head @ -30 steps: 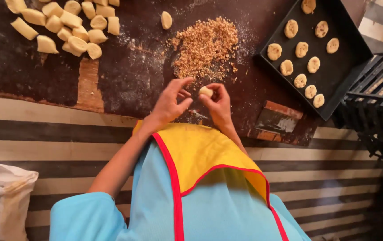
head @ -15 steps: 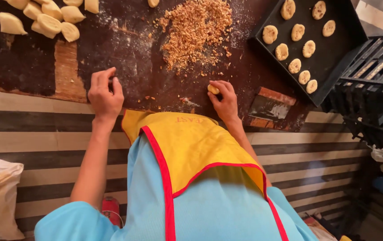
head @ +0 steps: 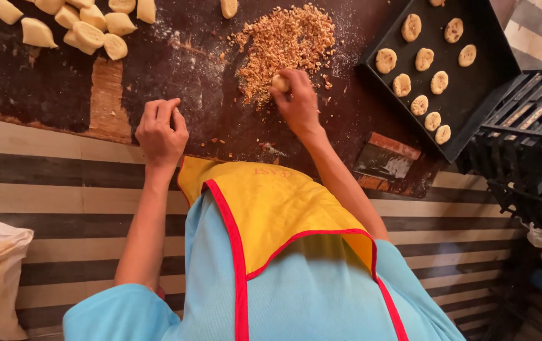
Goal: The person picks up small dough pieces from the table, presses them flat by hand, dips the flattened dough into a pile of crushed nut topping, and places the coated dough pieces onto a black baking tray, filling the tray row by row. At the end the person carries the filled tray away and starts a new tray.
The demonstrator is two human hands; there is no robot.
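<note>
Fingers of the right hand (head: 297,104) clamped a dough ball (head: 280,83) against the chopped nuts (head: 283,44); excess pressure risked flattening it, while the left hand (head: 160,131) rested loosely curled.

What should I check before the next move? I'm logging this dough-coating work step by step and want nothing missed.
1. Dough piece in the right hand grip: ok, fingertips pinch it.
2. Piece touching the chopped-nut pile: ok, pressed at the pile's near edge.
3. Left hand free: ok, loosely curled, holding nothing.
4. Room on the black tray: ok, bare area beside the coated pieces.
5. Uncoated dough pieces in supply: ok, heaped at far left.
6. Nut coverage on the piece's underside: cannot tell, hidden.
</note>
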